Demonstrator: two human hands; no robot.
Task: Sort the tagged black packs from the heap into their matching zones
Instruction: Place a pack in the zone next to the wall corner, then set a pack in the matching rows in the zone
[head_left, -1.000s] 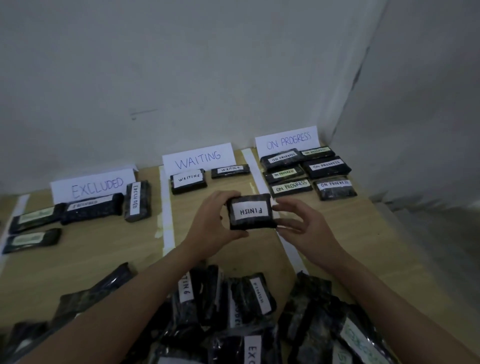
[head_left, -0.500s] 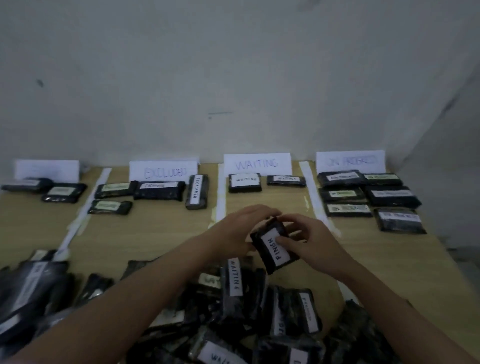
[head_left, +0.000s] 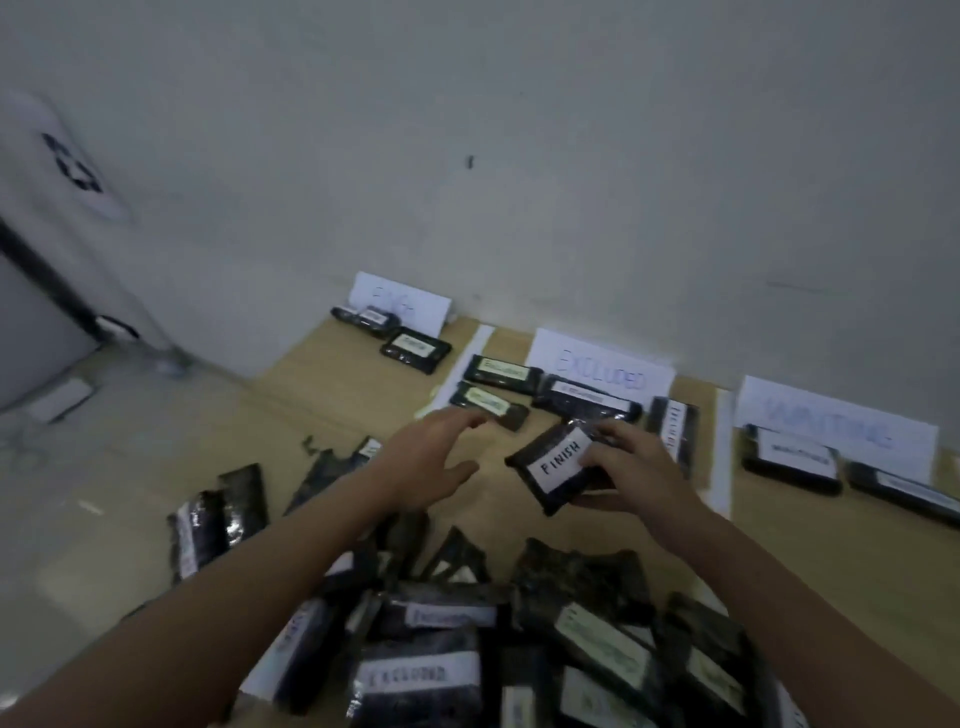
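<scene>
My left hand (head_left: 431, 457) has let go, fingers spread apart, so my right hand (head_left: 631, 475) alone clamps the glossy black plastic pack w/ white FINISH tag (head_left: 558, 465), held above the bench nr the EXCLUDED sign (head_left: 602, 371), still needing its far-left zone.

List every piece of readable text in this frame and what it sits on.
"FINISH": tag on the held pack, gripped by the right hand.
"EXCLUDED": zone card at the wall.
"EXCLUDED": tag on a heap pack.
"WAITING": zone card, blurred but legible.
Far-left zone card: too blurred to read.
Other pack tags: blurred or too small.
</scene>
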